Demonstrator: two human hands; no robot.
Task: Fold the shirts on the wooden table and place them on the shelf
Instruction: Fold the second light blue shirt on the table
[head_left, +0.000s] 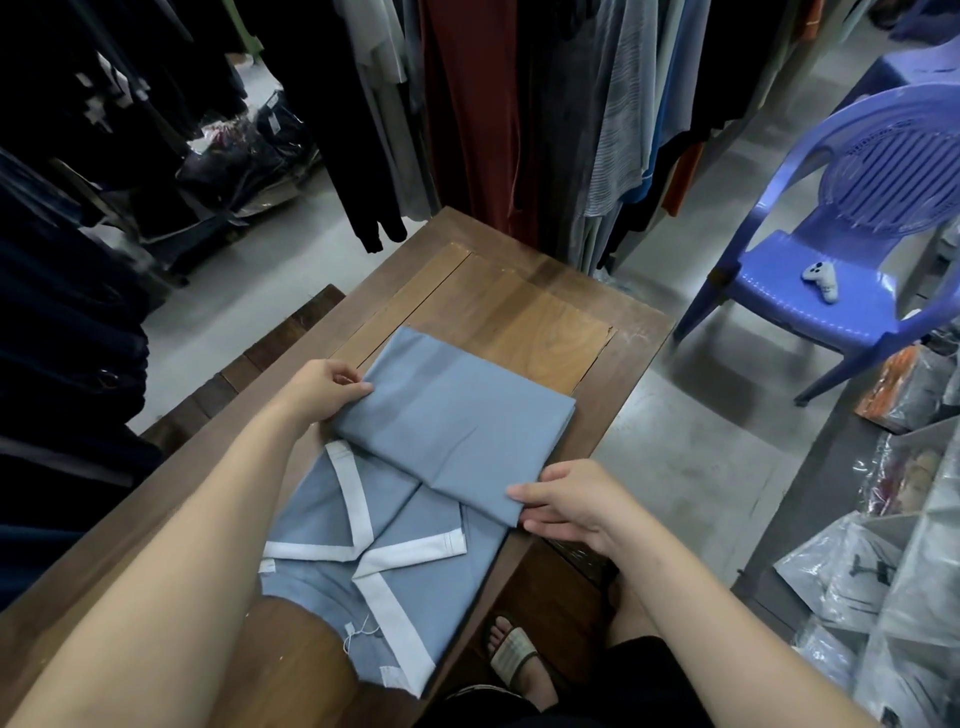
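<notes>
One blue-grey shirt (457, 415) lay on the wooden table (519, 301); left hand (327, 387) and right hand (569, 501) each pinched a folded corner. Right of the table, one purple chair (769, 312) bore perhaps a controller (822, 280).

Shirt (452, 415): blue-grey woven cloth, matt, smooth, crisp at folds. Trim (358, 499) along its edges: white cloth band, matt, stitched. Bench (636, 353): wood, dark brown frame, dull finish. Inset panel (519, 317) at 12 o'clock: lighter wood, clear grain, faint sheen. Chair (831, 306) at 2 o'clock: lilac-blue moulded plastic, glossy. Controller (822, 280) on its seat: white plastic, smooth. Floor (691, 457): grey concrete, matt, scuffed. Bags (831, 577) at 4 o'clock: clear plastic film, shiny, crinkled. Hanging clothes (467, 104) at 12 o'clock: cloth, mostly matt.
</notes>
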